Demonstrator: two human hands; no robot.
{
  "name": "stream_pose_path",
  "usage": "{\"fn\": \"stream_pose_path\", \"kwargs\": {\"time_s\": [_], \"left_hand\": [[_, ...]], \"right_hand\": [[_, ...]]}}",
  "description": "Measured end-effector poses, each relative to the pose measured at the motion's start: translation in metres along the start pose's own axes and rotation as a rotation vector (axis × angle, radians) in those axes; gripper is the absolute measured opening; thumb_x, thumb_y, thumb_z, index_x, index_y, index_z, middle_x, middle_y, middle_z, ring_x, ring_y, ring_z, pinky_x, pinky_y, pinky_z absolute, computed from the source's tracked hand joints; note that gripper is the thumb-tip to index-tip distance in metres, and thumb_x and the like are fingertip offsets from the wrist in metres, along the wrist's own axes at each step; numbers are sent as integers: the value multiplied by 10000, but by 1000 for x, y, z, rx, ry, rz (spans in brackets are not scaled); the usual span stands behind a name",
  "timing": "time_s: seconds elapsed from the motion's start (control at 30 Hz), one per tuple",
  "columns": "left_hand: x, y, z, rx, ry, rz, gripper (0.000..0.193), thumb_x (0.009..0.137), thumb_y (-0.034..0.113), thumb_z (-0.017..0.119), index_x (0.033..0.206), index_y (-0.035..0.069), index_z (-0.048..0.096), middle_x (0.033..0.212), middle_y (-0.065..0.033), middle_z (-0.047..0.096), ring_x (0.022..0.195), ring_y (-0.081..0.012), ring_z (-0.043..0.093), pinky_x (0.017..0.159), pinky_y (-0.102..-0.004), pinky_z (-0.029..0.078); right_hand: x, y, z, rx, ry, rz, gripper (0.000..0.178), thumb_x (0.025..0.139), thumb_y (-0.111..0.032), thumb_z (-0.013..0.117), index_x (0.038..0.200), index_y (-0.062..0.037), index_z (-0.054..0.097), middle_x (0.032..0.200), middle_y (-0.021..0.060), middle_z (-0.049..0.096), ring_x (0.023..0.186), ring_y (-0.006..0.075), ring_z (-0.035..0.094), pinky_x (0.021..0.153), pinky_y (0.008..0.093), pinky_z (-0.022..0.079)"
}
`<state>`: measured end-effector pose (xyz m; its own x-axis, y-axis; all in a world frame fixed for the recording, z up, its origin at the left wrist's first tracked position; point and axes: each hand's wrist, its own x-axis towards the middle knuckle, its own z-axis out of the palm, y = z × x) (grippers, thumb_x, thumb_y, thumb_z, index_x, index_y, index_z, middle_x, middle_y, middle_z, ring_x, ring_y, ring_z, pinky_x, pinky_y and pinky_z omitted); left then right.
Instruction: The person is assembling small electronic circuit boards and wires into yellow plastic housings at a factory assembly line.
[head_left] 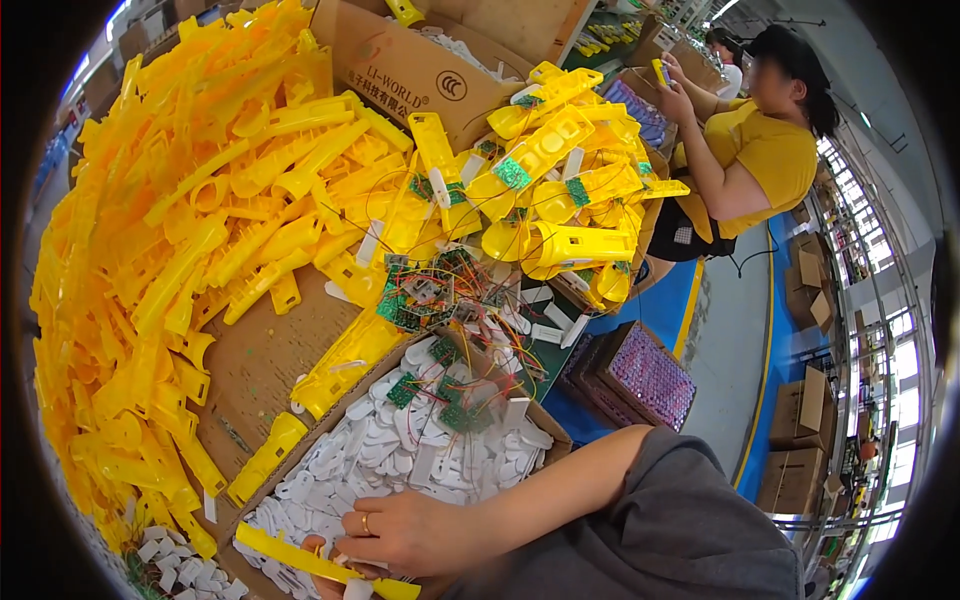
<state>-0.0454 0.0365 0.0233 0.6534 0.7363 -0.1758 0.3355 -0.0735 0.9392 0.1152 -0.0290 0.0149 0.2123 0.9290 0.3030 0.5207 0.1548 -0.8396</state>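
At the lower edge of the frame, here's the action: a slim yellow plastic casing [275, 550] lies slantwise over the white pieces, and the left hand [326, 587], mostly hidden, has its fingers closed around it! In from the lower right comes a bare forearm below a dark grey sleeve [690, 510], and there's the right hand [415, 535], a ring [365, 523] on one finger, fingers curled in over that same casing; whether they grip it, I cannot tell. Right beneath, it's a crowd of white plastic pieces [320, 485] filling a cardboard box [562, 440], with green circuit boards [404, 390] and thin wires strewn over its upper end. Up to the centre now, a thick tangle of wired boards [430, 290], and just beyond it a pile of yellow casings fitted with boards [580, 150]! Sweeping down the whole left side, a huge heap of yellow casings [150, 280], with small white blocks [185, 570] at its lower left foot. Over to the upper right, a co-worker in a yellow top [760, 150] holds a small yellow piece [661, 72] up, and right of centre sits a box with a shiny purple top [650, 375]
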Motion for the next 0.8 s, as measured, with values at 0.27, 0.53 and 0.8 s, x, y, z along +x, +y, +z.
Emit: {"fn": "stream_pose_path", "kwargs": {"time_s": [0.27,0.53,0.8], "left_hand": [[-3,17,9,-676,-109,-200,413,868,182,496,1231,6,406,949,-91,507,772,-179,507,667,-274,439],[-16,10,22,-373,-15,-47,411,905,206,453,1266,29,365,1068,-156,521,849,-260,572,703,-344,502],[-19,-5,32,-486,-24,-239,337,921,226,445,1206,52,402,915,-101,522,672,-165,539,562,-258,461]], "right_hand": [[-12,-6,-11,477,-22,132,193,679,29,569,854,-48,543,836,102,505,729,283,542,577,328,446],[-25,-24,-26,1109,-220,514,219,880,-237,586,796,-38,548,593,-35,511,497,22,467,438,188,368],[-53,-21,-9,1177,-39,515,144,821,-139,630,785,-25,552,628,-4,555,504,51,524,431,206,405]]}}
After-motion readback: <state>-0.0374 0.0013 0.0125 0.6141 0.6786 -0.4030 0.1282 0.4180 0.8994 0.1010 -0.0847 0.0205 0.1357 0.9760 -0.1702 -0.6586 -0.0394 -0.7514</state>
